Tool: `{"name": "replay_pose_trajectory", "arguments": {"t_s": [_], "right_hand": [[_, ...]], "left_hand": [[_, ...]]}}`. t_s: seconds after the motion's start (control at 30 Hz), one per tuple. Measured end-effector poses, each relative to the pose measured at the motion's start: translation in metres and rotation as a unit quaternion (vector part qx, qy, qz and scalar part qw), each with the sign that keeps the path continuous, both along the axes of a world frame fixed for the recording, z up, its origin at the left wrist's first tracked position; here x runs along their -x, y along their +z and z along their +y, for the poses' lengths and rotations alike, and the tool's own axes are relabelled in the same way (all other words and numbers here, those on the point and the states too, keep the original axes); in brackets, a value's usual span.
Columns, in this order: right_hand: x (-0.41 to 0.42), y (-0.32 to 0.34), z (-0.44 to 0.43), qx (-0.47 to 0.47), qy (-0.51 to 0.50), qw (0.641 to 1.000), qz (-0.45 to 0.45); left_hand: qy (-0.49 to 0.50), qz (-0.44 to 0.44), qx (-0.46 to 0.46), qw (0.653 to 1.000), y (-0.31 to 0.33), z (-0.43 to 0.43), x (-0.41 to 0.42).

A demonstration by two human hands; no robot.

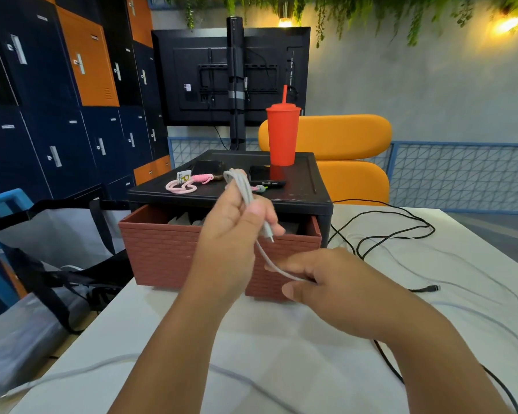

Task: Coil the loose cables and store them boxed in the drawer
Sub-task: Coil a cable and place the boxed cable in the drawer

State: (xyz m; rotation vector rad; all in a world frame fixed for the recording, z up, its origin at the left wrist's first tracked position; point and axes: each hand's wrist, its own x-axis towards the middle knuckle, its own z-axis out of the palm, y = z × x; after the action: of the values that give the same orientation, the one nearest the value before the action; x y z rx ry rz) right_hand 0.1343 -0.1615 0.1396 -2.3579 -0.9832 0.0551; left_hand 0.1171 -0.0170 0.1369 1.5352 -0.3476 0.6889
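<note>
- Two hands work one white cable: my left hand grips its coiled loops, held at the near side of the drawer.
- My right hand pinches the cable's trailing length, lower right.
- The drawer stands open on the bench.
- A black cable lies loose on the bench, far right.

Bright even indoor light, warm lamp glare above, wide-angle edge distortion.
</note>
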Motion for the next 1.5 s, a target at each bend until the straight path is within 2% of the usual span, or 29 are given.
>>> {"name": "replay_pose_trajectory", "arguments": {"t_s": [0.1,0.17,0.23,0.33,0.43,0.57,0.7,0.87,1.03,1.23,1.37,1.5], "right_hand": [[0.003,0.005,-0.003,0.002,0.0,1.0,-0.018],[0.005,0.008,-0.006,0.005,-0.012,0.999,-0.043],[0.006,0.012,-0.009,0.001,-0.018,0.997,-0.073],[0.009,0.017,-0.012,-0.041,-0.021,0.994,-0.099],[0.009,0.018,-0.013,-0.111,-0.018,0.985,-0.128],[0.005,0.016,-0.013,-0.136,-0.037,0.963,-0.231],[0.003,0.014,-0.01,-0.145,-0.044,0.946,-0.285],[0.0,0.015,-0.009,-0.156,-0.043,0.941,-0.298],[-0.005,0.013,-0.012,-0.181,-0.119,0.914,-0.344],[-0.005,0.012,-0.01,-0.24,-0.106,0.945,-0.196],[0.001,0.015,-0.005,-0.325,-0.104,0.936,-0.081],[0.002,0.015,-0.001,-0.386,-0.075,0.918,0.06]], "left_hand": [[0.06,0.008,-0.147,0.987,-0.007,-0.004,-0.003],[0.082,0.03,-0.204,0.975,-0.012,-0.005,-0.005],[0.06,0.052,-0.237,0.968,-0.013,-0.006,-0.003],[-0.036,0.101,-0.229,0.967,-0.012,-0.006,0.0],[-0.093,0.123,-0.202,0.967,-0.009,-0.007,0.005],[-0.171,0.14,-0.164,0.961,0.0,-0.006,0.011],[-0.247,0.147,-0.207,0.935,0.002,0.008,0.012],[-0.23,0.164,-0.227,0.932,0.005,0.021,0.016],[-0.191,0.204,-0.117,0.953,0.003,0.019,0.013],[-0.181,0.219,0.029,0.958,0.007,0.004,0.011],[-0.173,0.204,0.048,0.962,0.007,-0.002,0.01],[-0.122,0.187,0.035,0.974,0.007,-0.004,0.009]]}}
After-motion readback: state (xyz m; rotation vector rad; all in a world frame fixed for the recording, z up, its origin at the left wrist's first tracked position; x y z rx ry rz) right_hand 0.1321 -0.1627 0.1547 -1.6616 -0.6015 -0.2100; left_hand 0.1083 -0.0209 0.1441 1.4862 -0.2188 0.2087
